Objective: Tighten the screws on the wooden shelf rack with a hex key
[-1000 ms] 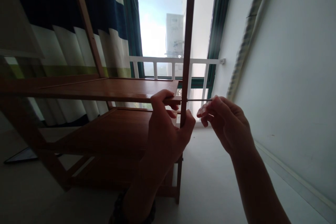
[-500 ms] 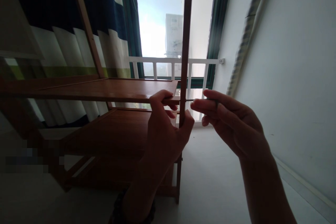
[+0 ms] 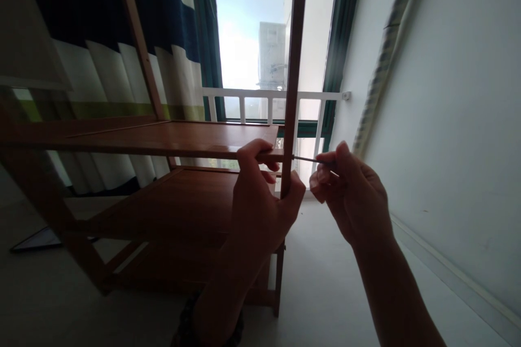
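Observation:
A brown wooden shelf rack (image 3: 163, 141) stands in front of me with three boards. My left hand (image 3: 262, 200) is closed round its front right upright post (image 3: 295, 65) where the top board's corner meets it. My right hand (image 3: 350, 192) pinches a thin metal key (image 3: 307, 159), a slim rod whose tip enters the post from the right at the board's height. The rod's far end is hidden inside my fingers.
A white wall (image 3: 448, 92) runs close along the right side. Behind the rack hang striped curtains (image 3: 93, 38) and a window with a white railing (image 3: 268, 100). Grey floor (image 3: 325, 282) lies below, with a dark flat thing (image 3: 35, 239) at the left.
My right hand has kept working the thin rod at the post, its fingers stretching out and then curling again. The left hand stays on the post.

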Demonstrator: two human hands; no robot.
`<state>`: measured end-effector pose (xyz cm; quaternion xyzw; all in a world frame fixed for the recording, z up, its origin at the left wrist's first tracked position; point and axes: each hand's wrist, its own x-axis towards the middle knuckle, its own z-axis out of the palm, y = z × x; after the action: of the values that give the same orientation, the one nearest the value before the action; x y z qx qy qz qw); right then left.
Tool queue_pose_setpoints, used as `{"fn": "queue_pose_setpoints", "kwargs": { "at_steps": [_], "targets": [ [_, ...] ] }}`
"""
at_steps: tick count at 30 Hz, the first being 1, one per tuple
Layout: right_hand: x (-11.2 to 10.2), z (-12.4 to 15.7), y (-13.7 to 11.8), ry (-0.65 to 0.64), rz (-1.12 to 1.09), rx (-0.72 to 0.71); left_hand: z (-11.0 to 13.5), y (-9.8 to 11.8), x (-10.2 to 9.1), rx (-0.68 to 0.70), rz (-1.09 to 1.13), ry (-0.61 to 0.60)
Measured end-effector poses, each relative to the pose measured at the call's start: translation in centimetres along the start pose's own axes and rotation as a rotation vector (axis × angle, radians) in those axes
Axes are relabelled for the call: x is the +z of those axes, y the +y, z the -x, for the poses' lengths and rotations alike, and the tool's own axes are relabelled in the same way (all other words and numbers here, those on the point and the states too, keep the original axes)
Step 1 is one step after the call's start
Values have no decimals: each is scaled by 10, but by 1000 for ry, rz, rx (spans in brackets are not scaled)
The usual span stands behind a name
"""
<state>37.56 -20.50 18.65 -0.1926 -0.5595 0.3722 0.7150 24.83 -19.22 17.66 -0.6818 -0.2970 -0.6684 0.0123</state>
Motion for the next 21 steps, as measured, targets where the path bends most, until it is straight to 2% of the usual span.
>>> {"fn": "queue_pose_setpoints", "kwargs": {
  "at_steps": [4, 9, 12, 14, 18, 21],
  "targets": [
    [-1, -1, 3, 4, -28, -105, 0, 0, -1, -2, 16, -12],
    [-12, -7, 11, -89, 34, -226, 0, -1, 0, 11, 2, -13],
    [-14, -8, 14, -28, 120, -283, 0, 0, 0, 19, -14, 2],
    [-12, -6, 12, 19, 168, -274, 0, 0, -1, 25, -24, 8],
    [-4, -1, 4, 11, 134, -139, -1, 2, -1, 25, -33, 12],
    [-2, 1, -2, 46, 106, -136, -1, 2, -1, 11, -32, 12]
  ]
}}
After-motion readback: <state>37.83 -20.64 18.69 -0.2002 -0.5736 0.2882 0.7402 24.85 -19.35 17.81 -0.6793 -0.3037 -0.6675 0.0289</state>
